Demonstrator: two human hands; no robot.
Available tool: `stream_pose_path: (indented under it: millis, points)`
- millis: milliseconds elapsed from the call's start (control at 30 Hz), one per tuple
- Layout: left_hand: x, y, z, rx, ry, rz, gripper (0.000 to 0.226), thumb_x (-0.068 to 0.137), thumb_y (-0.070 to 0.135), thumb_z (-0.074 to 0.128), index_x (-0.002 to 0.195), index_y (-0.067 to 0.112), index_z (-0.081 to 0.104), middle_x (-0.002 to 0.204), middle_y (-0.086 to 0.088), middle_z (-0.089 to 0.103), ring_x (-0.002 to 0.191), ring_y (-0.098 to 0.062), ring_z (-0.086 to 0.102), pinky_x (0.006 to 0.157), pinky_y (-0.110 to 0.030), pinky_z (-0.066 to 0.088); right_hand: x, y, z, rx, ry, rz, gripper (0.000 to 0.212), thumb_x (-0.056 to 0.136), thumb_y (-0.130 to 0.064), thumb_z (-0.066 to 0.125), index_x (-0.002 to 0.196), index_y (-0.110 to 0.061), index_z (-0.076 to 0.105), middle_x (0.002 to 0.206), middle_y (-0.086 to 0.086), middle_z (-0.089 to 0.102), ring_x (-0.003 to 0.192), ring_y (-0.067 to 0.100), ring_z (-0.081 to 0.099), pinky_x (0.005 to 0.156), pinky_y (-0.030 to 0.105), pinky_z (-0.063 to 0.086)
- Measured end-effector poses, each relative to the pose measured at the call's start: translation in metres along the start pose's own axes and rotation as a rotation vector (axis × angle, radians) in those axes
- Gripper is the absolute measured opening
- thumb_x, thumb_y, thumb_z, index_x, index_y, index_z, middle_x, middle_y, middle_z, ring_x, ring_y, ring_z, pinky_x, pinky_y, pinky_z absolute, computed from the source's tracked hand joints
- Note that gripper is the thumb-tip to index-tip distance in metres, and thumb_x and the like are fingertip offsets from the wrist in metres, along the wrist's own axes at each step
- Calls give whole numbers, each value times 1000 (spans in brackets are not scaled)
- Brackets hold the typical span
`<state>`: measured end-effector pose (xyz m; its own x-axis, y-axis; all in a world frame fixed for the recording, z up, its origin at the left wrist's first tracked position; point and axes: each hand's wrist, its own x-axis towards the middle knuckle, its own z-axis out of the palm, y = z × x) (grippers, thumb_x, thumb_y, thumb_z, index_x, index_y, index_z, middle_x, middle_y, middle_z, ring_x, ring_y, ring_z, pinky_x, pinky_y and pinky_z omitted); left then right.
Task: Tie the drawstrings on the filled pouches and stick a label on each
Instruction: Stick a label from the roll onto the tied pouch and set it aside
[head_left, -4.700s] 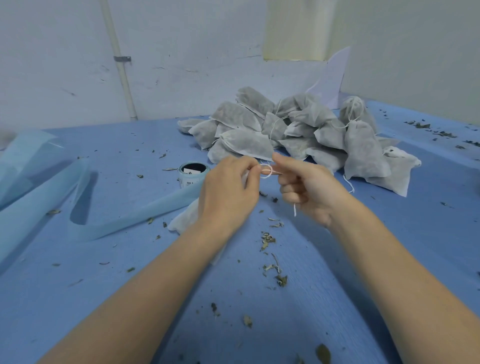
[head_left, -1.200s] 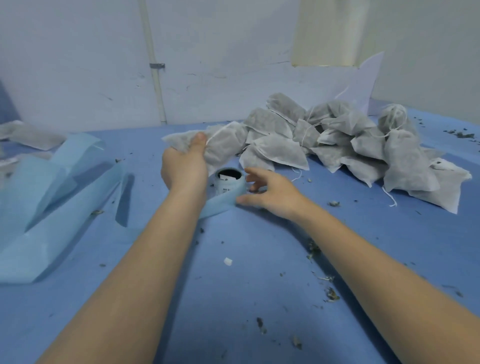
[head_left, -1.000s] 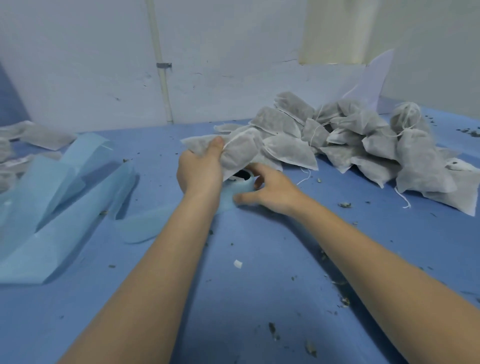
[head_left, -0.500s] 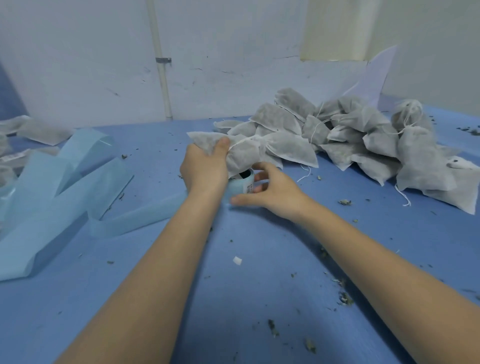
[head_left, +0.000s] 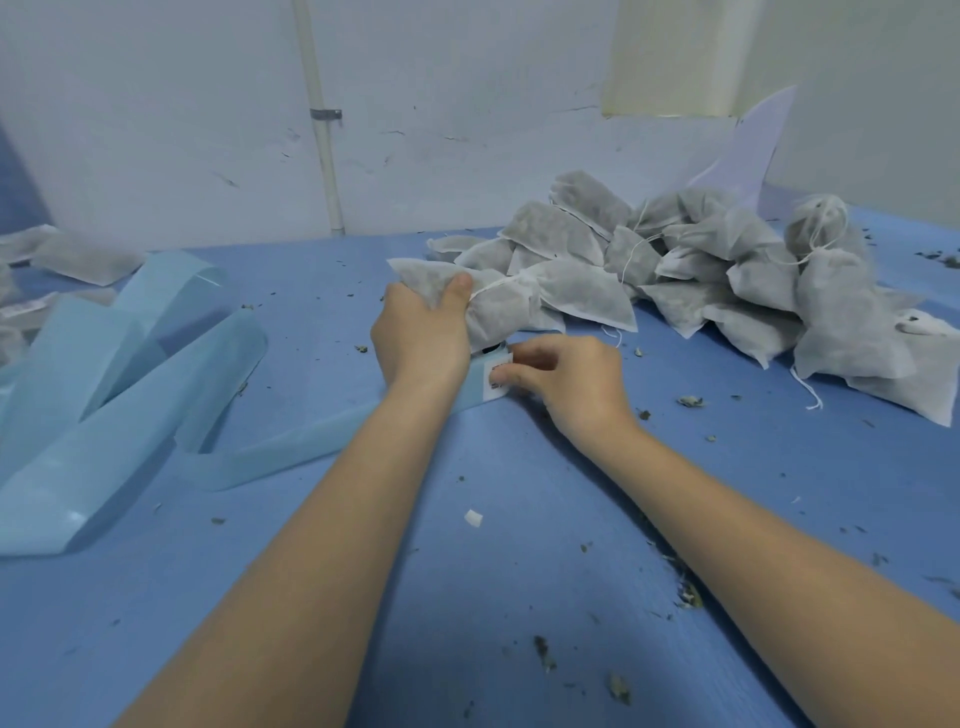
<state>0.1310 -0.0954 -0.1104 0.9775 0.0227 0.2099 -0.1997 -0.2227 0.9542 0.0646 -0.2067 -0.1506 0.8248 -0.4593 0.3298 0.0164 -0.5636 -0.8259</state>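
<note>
My left hand (head_left: 423, 340) grips a grey filled pouch (head_left: 498, 306) by its gathered neck, where the white drawstring is tied, and holds it just above the label roll (head_left: 493, 371). My right hand (head_left: 569, 379) pinches a white printed label (head_left: 498, 376) at the edge of that roll, fingertips on the label. The roll is mostly hidden behind both hands and the pouch. A pile of grey filled pouches (head_left: 727, 270) with loose white strings lies at the back right of the blue table (head_left: 467, 571).
A long strip of light-blue label backing (head_left: 130, 395) trails from the roll across the left of the table. More grey pouches (head_left: 78, 260) lie at the far left edge. Dried herb crumbs (head_left: 688, 597) are scattered over the surface. A white wall stands behind.
The knot was finished and my left hand carried the tied pouch over to the label roll. My right hand went to the roll and now pinches a label at its edge.
</note>
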Motion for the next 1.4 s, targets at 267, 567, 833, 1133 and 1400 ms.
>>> stream_pose_path:
  millis: [267,567,833,1133,1400]
  points:
    - [0,1,0,-3,-2,-22,45,89,42,57,116,7,56,116,-8,61,107,-25,56,81,-29,42,-7,-6,1,-33,75,39,25,70,-22,84,58,-31,64,56,-16,62,60,8,60,70,26,54]
    - [-3,1,1,15,2,1,45,89,42,57,115,5,55,115,-9,60,108,-26,54,79,-28,39,-17,-12,9,-315,31,-171,20,82,-26,73,73,-15,60,76,2,63,74,18,58,70,23,40]
    - [-3,1,2,3,-8,8,45,89,42,57,114,4,52,114,-9,58,107,-26,53,77,-26,36,-28,-18,-1,-214,-124,-160,14,80,-25,76,82,-14,67,91,7,66,90,20,63,84,27,44]
    - [-4,-1,3,29,-9,31,47,89,43,57,113,3,52,116,-12,59,109,-29,53,79,-29,36,-40,-20,-5,-250,-356,-227,13,76,-35,79,79,-30,68,81,-1,42,68,7,44,68,11,36]
    - [-2,-1,-4,-27,-30,130,39,87,42,60,109,10,56,105,0,61,97,-19,54,73,-26,36,-39,-35,-41,-246,-193,-212,22,68,-32,85,66,-26,64,140,-1,42,125,9,40,91,-4,21]
